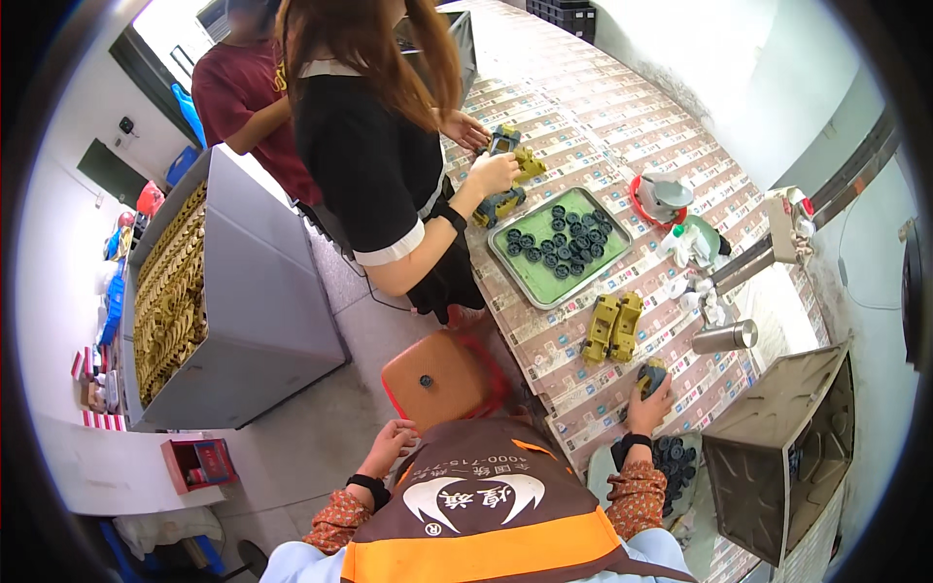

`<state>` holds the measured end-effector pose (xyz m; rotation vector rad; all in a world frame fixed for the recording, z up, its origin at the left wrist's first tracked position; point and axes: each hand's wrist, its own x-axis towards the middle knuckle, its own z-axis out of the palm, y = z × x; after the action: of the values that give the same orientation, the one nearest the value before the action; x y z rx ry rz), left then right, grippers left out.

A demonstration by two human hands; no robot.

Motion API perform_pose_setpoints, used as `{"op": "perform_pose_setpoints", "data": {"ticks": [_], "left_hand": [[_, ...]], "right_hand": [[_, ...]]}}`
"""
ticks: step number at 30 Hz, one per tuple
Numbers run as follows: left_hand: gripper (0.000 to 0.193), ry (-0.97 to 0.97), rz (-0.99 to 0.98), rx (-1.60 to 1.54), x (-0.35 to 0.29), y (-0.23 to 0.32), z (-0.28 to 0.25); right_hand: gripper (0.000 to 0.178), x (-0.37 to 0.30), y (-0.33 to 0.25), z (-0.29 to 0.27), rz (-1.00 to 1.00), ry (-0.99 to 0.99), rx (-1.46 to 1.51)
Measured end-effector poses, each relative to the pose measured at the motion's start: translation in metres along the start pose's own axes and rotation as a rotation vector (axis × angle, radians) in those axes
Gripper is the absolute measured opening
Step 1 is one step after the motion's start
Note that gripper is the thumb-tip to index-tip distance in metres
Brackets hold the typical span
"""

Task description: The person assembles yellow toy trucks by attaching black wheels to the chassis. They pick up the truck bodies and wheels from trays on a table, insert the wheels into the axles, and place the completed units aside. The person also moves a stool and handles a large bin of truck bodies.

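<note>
My right hand [648,408] is wrapped around a small toy vehicle body [654,373], dark grey with some olive, at the table's near edge. Beyond it, two olive toy vehicle bodies [612,327] stand side by side on the table. My left hand [391,447] hovers in front of my apron with its fingers loosely bent and apart, holding nothing that I can see. Farther up the table lies a metal tray [530,291] with a green bottom. Several black toy wheels [569,255] are spread in it. More dark wheels [673,466] lie in a tray beside my right forearm.
Across the table corner, a co-worker [364,165] handles olive and grey vehicle bodies [503,144]; another person stands behind. A steel cup [724,336], a red bowl [641,202] and a grimy bin [777,437] line the right. An orange stool [437,377] bears one wheel. A grey crate [243,301] holds olive parts.
</note>
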<state>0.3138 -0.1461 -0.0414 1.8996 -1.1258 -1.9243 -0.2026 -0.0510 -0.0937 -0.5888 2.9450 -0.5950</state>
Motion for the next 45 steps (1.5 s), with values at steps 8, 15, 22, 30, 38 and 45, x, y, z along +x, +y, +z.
{"op": "perform_pose_setpoints", "data": {"ticks": [8,15,22,30,38,45], "left_hand": [[0.029,-0.036,0.234,0.541,0.029,0.01,-0.019],[0.029,0.126,0.263,0.741,0.063,0.015,-0.05],[0.03,0.193,0.206,0.736,0.091,-0.079,-0.088],[0.034,0.163,-0.038,0.758,0.071,-0.087,-0.076],[0.034,0.096,0.166,0.892,0.095,-0.048,-0.074],[0.031,0.031,0.089,0.619,0.11,0.02,-0.038]], "right_hand": [[0.078,0.037,-0.004,0.027,-0.177,0.066,0.309],[0.079,0.086,-0.035,0.054,-0.315,0.113,0.312],[0.077,0.083,-0.044,0.052,-0.388,0.023,0.313],[0.042,0.006,-0.061,-0.008,-0.765,0.105,0.417],[0.036,-0.064,-0.073,0.045,-1.122,-0.532,0.464],[0.032,-0.056,-0.091,0.088,-1.112,-0.518,0.434]]}}
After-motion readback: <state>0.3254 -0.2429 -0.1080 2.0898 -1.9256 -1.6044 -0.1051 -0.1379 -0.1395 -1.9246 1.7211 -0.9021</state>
